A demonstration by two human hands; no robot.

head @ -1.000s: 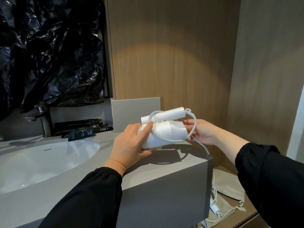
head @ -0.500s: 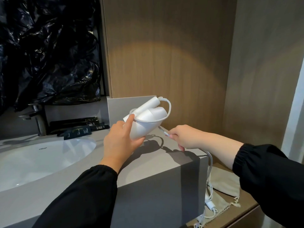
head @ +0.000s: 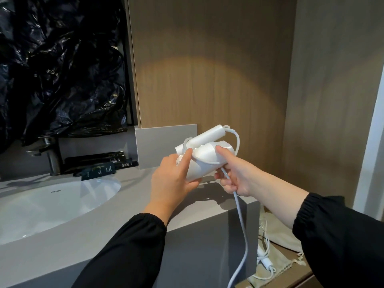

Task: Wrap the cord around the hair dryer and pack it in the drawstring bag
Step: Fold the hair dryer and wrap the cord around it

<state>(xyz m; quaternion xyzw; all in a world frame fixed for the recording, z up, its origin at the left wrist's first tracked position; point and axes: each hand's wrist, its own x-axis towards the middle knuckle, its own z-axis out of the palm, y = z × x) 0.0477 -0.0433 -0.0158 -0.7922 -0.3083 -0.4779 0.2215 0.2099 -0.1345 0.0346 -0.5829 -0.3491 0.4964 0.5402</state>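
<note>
I hold a white folded hair dryer (head: pixel 204 154) in the air above the grey counter. My left hand (head: pixel 172 179) grips its body from the left, forefinger up against the folded handle. My right hand (head: pixel 234 175) touches the dryer's right side with its forefinger while its other fingers close on the white cord (head: pixel 241 217). One loop of cord runs around the dryer. The rest hangs down past the counter's edge to a coil and plug on the beige drawstring bag (head: pixel 280 265), which lies flat on the lower wooden shelf.
A white sink basin (head: pixel 41 208) is set in the grey counter (head: pixel 128 221) at left, with a metal tap (head: pixel 51 154) and dark toiletry tubes (head: pixel 99 161) behind it. Black plastic sheeting (head: pixel 58 65) covers the wall at left. Wooden panels stand behind and at right.
My right hand has come back up from the counter to the dryer's right side, drawing the cord with it. The dryer has tilted and shifted a little to the right.
</note>
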